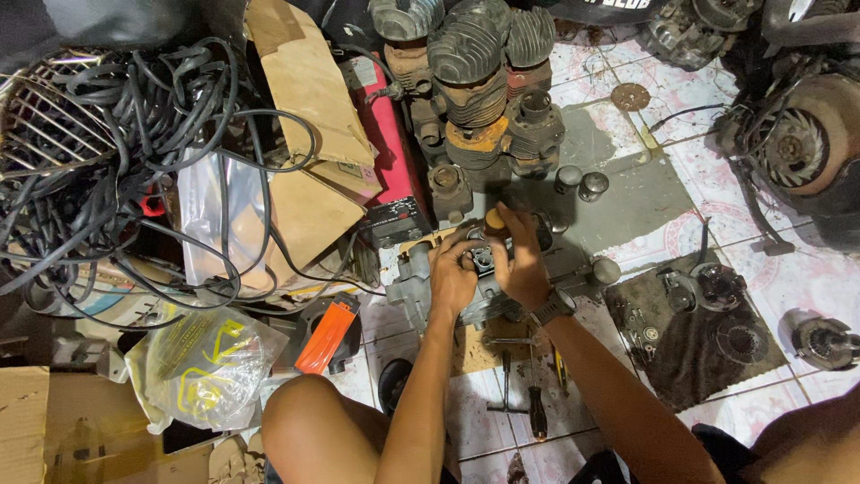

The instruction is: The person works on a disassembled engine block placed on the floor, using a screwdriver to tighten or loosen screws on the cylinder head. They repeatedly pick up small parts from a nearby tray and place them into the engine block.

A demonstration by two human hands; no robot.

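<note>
Bare knee (309,421) sits nearest, below the grey engine casing (421,287) on the tiled floor (761,170). Left hand (452,278) fingers clamp its top; right hand (520,260) fingers pinch an orange-capped part (494,220). Casing's long axis runs left-right; screwdrivers (536,403) lie below it.

**Grey engine casing on the tiled floor, under both hands**

A grey metal engine casing (421,291) sits low on the pale tiled floor, just ahead of the person's bent knee. It is dull, grimy and lumpy in outline, with a rounded boss sticking out at its right end. A small dark part (484,260) lies on top of it, at the middle, mostly covered from view. Just above that stands a small object with an orange-yellow rounded top (494,220), upright. How the dark part is seated cannot be made out.
</note>
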